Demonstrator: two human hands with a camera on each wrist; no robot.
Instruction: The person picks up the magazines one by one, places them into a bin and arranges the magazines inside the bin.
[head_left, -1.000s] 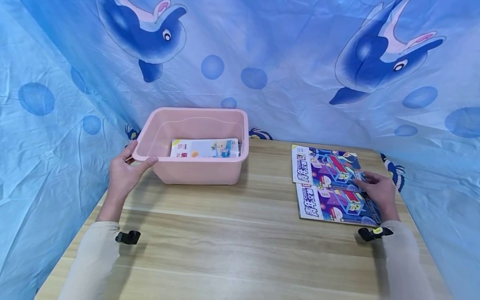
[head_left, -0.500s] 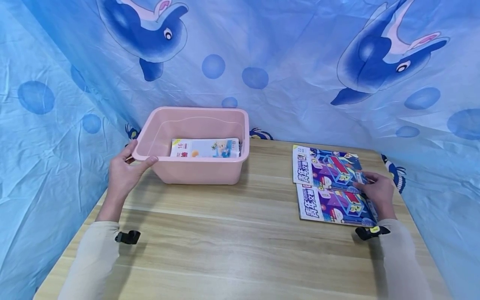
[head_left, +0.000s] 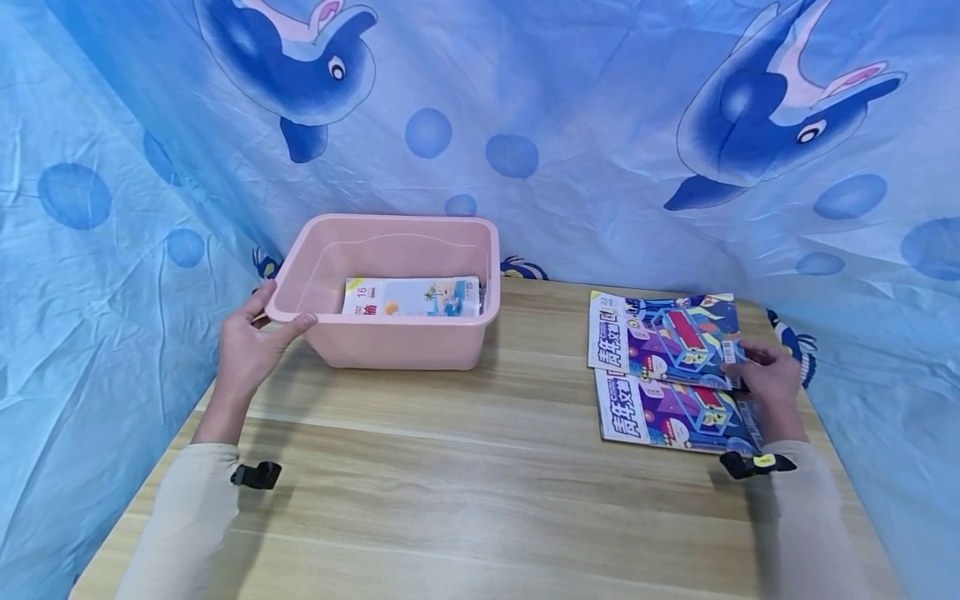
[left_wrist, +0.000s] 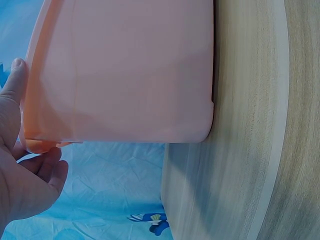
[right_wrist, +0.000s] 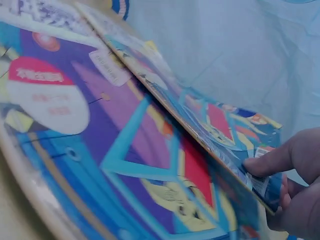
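Note:
My left hand (head_left: 251,354) grips the front left corner of a pink plastic basin (head_left: 397,343), thumb on the front rim and fingers at the left side. In the left wrist view, its curled fingers (left_wrist: 52,172) lie under the rim. A magazine (head_left: 362,293) with a beach picture lies inside the basin. At the right, my right hand (head_left: 771,379) pinches the right edge of a colourful upper magazine (head_left: 660,340), thumb on the cover. This magazine overlaps a matching lower magazine (head_left: 660,412). In the right wrist view, the upper magazine (right_wrist: 200,132) tilts above the lower one (right_wrist: 125,150).
Everything stands on a wooden table (head_left: 450,483). A blue curtain (head_left: 585,225) with dolphin prints hangs close behind the basin and along both sides. Each wrist carries a small black mount, such as the left mount (head_left: 257,475).
My right hand has shifted slightly right and now holds the upper magazine nearer its right edge. More of that magazine's cover shows. The left hand and basin have stayed put.

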